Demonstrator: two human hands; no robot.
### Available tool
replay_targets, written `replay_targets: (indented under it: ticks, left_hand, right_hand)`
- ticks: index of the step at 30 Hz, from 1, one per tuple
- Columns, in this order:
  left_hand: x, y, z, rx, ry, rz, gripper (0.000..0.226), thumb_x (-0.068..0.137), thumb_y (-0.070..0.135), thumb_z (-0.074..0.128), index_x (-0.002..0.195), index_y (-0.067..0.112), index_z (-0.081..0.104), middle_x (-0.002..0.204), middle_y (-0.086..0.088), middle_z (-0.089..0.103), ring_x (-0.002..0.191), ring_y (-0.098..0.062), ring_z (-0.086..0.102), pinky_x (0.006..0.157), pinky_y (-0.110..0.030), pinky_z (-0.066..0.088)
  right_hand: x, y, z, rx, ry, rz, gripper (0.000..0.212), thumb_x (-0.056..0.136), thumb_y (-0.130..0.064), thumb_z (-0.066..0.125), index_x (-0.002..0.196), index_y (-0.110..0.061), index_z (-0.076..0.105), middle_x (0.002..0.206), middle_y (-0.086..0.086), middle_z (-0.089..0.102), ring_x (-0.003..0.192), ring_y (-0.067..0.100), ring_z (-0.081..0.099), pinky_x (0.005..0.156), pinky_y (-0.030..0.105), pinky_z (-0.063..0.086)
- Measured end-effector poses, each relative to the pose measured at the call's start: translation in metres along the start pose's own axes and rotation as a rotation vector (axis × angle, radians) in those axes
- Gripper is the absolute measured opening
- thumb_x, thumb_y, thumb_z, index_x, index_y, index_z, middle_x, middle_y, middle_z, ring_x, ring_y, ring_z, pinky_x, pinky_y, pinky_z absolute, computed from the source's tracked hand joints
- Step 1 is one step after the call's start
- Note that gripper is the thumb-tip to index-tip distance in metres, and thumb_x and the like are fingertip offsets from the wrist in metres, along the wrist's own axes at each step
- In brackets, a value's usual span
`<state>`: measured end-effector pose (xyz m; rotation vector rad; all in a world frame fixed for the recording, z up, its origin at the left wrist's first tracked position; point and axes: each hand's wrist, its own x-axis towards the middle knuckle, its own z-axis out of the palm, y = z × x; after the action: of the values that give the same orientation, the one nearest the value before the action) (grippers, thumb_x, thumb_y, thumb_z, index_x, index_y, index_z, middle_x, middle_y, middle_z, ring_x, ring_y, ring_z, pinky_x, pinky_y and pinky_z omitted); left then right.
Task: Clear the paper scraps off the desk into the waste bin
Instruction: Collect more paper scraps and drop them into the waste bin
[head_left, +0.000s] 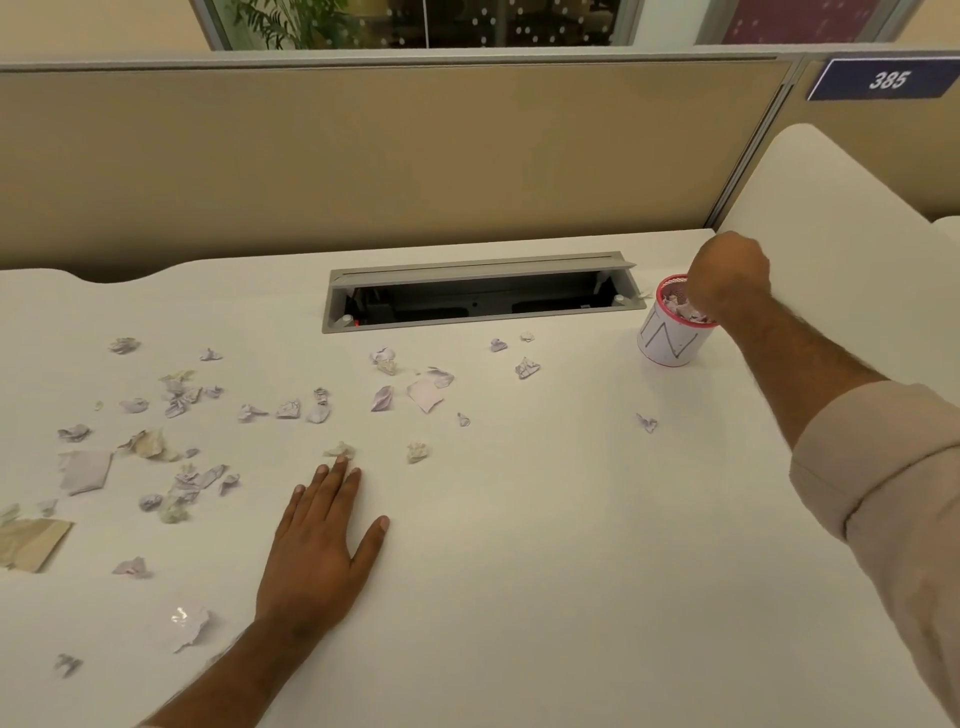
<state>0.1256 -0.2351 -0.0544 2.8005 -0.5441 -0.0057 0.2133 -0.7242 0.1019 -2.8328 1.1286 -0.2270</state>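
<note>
Several crumpled paper scraps (182, 452) lie scattered over the left and middle of the white desk (519, 519). A small white waste bin (670, 340) with a red mesh rim stands at the back right, holding scraps. My right hand (730, 275) hovers over the bin's mouth, fingers bunched and pointing down; whether it holds a scrap is hidden. My left hand (322, 535) lies flat on the desk, fingers spread, its fingertips touching a small scrap (340, 451). A lone scrap (647, 422) lies in front of the bin.
An open grey cable tray (478, 296) is set into the desk's back middle. A beige partition (363, 156) closes off the rear. A white panel (831, 234) rises to the right of the bin. A tan paper piece (31, 543) lies at the left edge.
</note>
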Motion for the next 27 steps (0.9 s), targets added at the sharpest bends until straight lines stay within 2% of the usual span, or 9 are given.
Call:
replay_targets:
  ticks: [3,5,8,10,11,14,15,21,27]
  left_hand:
    - [-0.003,0.001,-0.001,-0.065,0.045,-0.005,0.065,0.091,0.061,0.034,0.142,0.022,0.045,0.154,0.007,0.036,0.144,-0.012,0.028,0.119,-0.033,0.022]
    - [-0.006,0.001,-0.001,-0.091,0.086,0.018,0.057,0.091,0.059,0.038,0.131,0.023,0.055,0.143,0.007,0.049,0.134,-0.015,0.043,0.111,-0.034,0.035]
    - [-0.007,0.001,-0.002,-0.077,0.141,0.074,0.046,0.091,0.055,0.039,0.115,0.023,0.063,0.124,0.008,0.059,0.117,-0.015,0.052,0.098,-0.03,0.039]
    - [-0.007,0.0,-0.001,-0.07,0.169,0.103,0.041,0.092,0.051,0.041,0.108,0.023,0.065,0.114,0.01,0.059,0.107,-0.014,0.054,0.091,-0.028,0.038]
    - [-0.008,0.0,-0.001,-0.07,0.179,0.112,0.038,0.092,0.05,0.041,0.105,0.023,0.066,0.11,0.01,0.059,0.102,-0.015,0.054,0.087,-0.028,0.038]
    - [-0.009,-0.001,0.0,-0.07,0.192,0.12,0.036,0.092,0.047,0.041,0.101,0.022,0.067,0.103,0.009,0.057,0.092,-0.016,0.053,0.08,-0.029,0.04]
    - [-0.009,-0.001,-0.001,-0.077,0.19,0.119,0.036,0.092,0.046,0.041,0.1,0.021,0.067,0.102,0.009,0.057,0.09,-0.016,0.052,0.079,-0.03,0.041]
    - [-0.009,0.002,-0.005,-0.186,0.138,0.082,0.031,0.094,0.045,0.039,0.094,0.023,0.062,0.092,0.015,0.048,0.081,-0.009,0.051,0.072,-0.027,0.045]
    - [-0.009,0.002,-0.004,-0.225,0.128,0.034,0.008,0.096,0.027,0.055,0.092,0.023,0.061,0.092,0.014,0.05,0.078,-0.013,0.056,0.069,-0.03,0.046]
  right_hand:
    - [-0.033,0.003,-0.004,0.229,0.218,-0.072,0.018,0.076,0.001,0.06,0.09,-0.004,0.07,0.097,0.018,0.069,0.092,0.037,0.062,0.08,0.037,0.051]
    - [-0.064,0.004,0.005,0.357,0.269,-0.145,0.02,0.077,0.001,0.052,0.083,-0.007,0.07,0.092,0.018,0.069,0.088,0.038,0.061,0.076,0.036,0.049]
    - [-0.108,0.01,0.039,0.383,0.116,-0.179,0.026,0.084,-0.001,0.051,0.1,-0.006,0.071,0.106,0.018,0.069,0.102,0.035,0.061,0.09,0.034,0.045]
    - [-0.131,0.018,0.063,0.313,-0.042,-0.165,0.032,0.089,-0.004,0.05,0.118,-0.006,0.064,0.122,0.018,0.061,0.115,0.034,0.054,0.1,0.033,0.037]
    - [-0.141,0.022,0.073,0.256,-0.107,-0.161,0.035,0.09,-0.005,0.049,0.123,-0.006,0.061,0.125,0.018,0.057,0.117,0.036,0.051,0.1,0.034,0.037]
    - [-0.166,0.029,0.091,0.117,-0.176,-0.21,0.029,0.085,0.0,0.045,0.107,-0.003,0.063,0.108,0.018,0.056,0.106,0.036,0.052,0.078,0.031,0.04]
    - [-0.172,0.03,0.094,0.103,-0.171,-0.228,0.027,0.083,0.002,0.044,0.101,-0.002,0.064,0.103,0.017,0.056,0.102,0.035,0.051,0.075,0.031,0.039]
    - [-0.169,0.033,0.092,0.205,-0.184,-0.218,0.028,0.081,0.005,0.05,0.1,-0.003,0.069,0.105,0.014,0.064,0.102,0.03,0.058,0.088,0.033,0.044]
    - [-0.115,0.028,0.044,0.545,0.136,-0.095,0.015,0.08,0.0,0.063,0.088,-0.002,0.076,0.093,0.017,0.074,0.091,0.03,0.068,0.083,0.028,0.046]
